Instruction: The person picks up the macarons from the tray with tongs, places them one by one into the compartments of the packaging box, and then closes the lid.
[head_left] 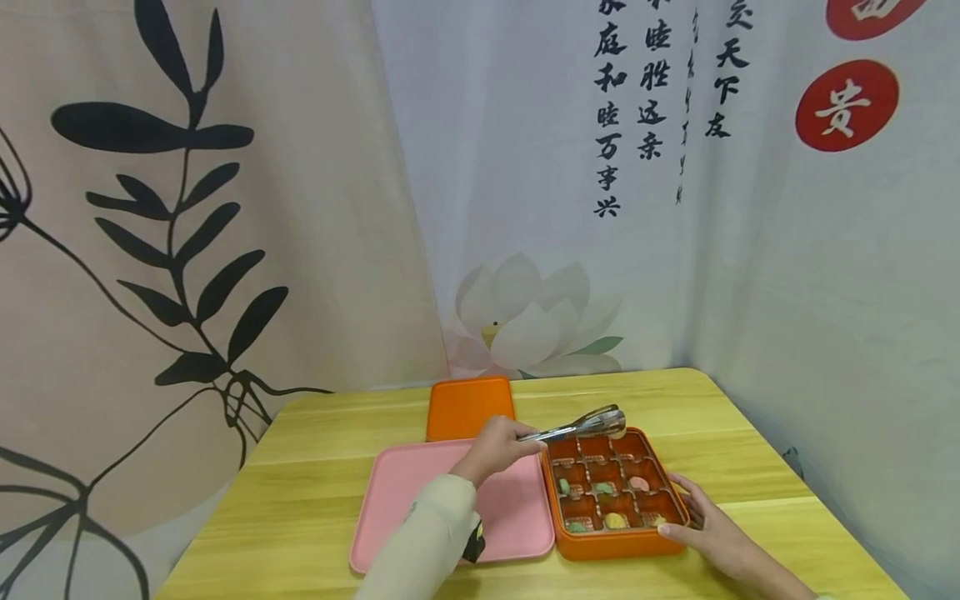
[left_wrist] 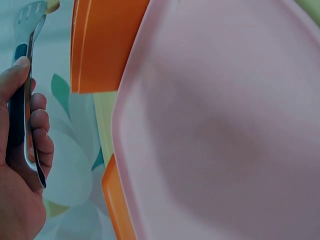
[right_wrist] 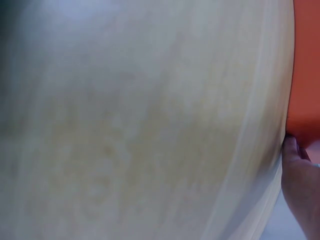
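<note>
Head view: left hand (head_left: 498, 450) has its fingers closed round the handle of the tongs (head_left: 600, 422); a pale piece (head_left: 618, 433) shows at their tips, above the back right corner of the box (head_left: 618, 547). Box is divided three by three. Small pieces in the middle and front rows: green, pink, yellow. Back-row contents too unclear to call. Right hand (head_left: 711, 528) steadies the box's right side, thumb at the near corner, fingers along the wall. Pink tray (head_left: 390, 500) just left of the box; what looks like a lid (head_left: 468, 408) lies behind it.

Step, as judged: placing a piece by tongs into a back compartment. Next move would call for lowering the tips within the dividers, then easing the squeeze, box held steady.

Surface: yellow wood-grain table (head_left: 300, 500). Room: pale curtain (head_left: 337, 208) printed with dark plants, a lotus, black characters and red discs.

Left wrist view: thumb and fingers wrap the tongs, which look nearly closed; tan piece at the tips, partly cut off by the frame.

Right wrist view: blurred table; thumb against the orange wall. Other fingers mostly unseen, so full grip cannot be told here.
</note>
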